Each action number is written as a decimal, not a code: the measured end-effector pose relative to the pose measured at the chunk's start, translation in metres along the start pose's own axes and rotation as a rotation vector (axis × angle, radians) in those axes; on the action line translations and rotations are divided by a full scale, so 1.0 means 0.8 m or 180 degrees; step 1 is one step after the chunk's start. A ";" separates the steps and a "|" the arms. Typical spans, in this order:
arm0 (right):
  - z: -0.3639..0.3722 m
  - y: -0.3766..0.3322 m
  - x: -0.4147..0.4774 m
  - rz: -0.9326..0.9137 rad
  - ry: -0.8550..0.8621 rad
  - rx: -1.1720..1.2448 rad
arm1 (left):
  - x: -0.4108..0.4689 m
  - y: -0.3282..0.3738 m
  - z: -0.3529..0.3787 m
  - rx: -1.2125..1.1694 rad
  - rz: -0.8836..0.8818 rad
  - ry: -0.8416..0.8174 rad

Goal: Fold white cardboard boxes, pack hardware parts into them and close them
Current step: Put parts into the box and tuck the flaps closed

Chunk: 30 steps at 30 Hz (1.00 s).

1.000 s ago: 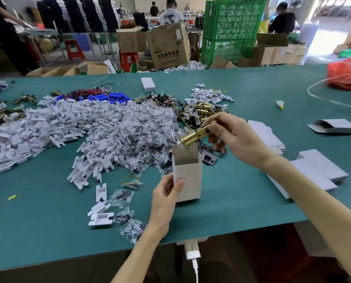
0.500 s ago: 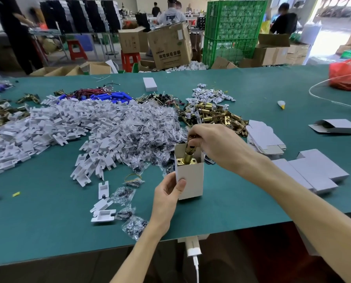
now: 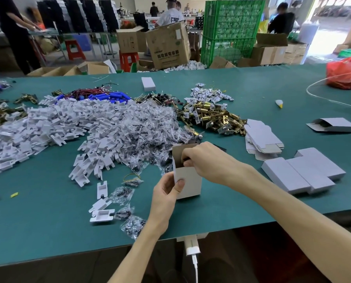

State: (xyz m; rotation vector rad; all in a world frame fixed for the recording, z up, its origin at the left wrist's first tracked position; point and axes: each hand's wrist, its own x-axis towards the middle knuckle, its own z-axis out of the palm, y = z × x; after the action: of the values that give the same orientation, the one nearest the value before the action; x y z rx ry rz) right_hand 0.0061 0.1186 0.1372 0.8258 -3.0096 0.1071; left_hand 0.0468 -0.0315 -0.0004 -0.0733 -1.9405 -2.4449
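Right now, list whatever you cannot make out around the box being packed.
- Head view: inside of the white box, covered by the right hand; whether its fingers grip anything is hidden.
- Fingers of the left hand behind the box, hidden by it.
- Contents of the clear bags: too small.
- Print on the brown carton: blurred.

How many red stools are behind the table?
2. The left stool stands on the floor at the back left; the right stool stands just left of the printed brown carton. Others may be hidden.

Green table (image 3: 231, 211) — parts heaps (image 3: 109, 127), white boxes (image 3: 305, 174).
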 end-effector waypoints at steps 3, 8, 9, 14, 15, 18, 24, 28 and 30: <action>-0.002 -0.004 0.000 0.0041 -0.0267 -0.0122 | 0.000 -0.001 -0.001 0.0009 0.0010 -0.0012; -0.004 -0.008 -0.001 0.0143 -0.0651 -0.0290 | -0.001 -0.002 -0.001 0.0058 0.0039 -0.0024; -0.005 -0.008 -0.001 0.0144 -0.0673 -0.0289 | -0.001 -0.002 -0.001 0.0070 0.0038 -0.0026; -0.004 -0.008 -0.003 0.0137 -0.0588 -0.0306 | 0.000 -0.004 0.000 0.0141 0.0024 -0.0036; -0.004 -0.009 -0.004 0.0154 -0.0553 -0.0295 | 0.000 -0.004 0.000 0.0141 0.0028 -0.0026; -0.005 -0.013 -0.004 0.0169 -0.0388 -0.0213 | -0.001 -0.002 0.001 0.0155 0.0003 -0.0001; -0.014 -0.031 -0.003 0.0054 0.0082 -0.0275 | 0.002 -0.006 -0.002 0.0258 0.0040 -0.0056; -0.008 -0.059 0.005 -0.0026 0.0460 -0.0223 | 0.001 -0.004 -0.002 0.0452 0.0096 0.0039; -0.001 -0.074 0.009 -0.0112 0.0740 -0.0239 | 0.004 -0.006 -0.003 0.0550 0.0040 0.0098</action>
State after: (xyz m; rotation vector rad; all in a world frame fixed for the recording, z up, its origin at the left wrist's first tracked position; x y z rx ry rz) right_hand 0.0305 0.0641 0.1416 0.7985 -2.7635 0.0826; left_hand 0.0435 -0.0326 -0.0055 -0.0443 -2.1211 -2.2456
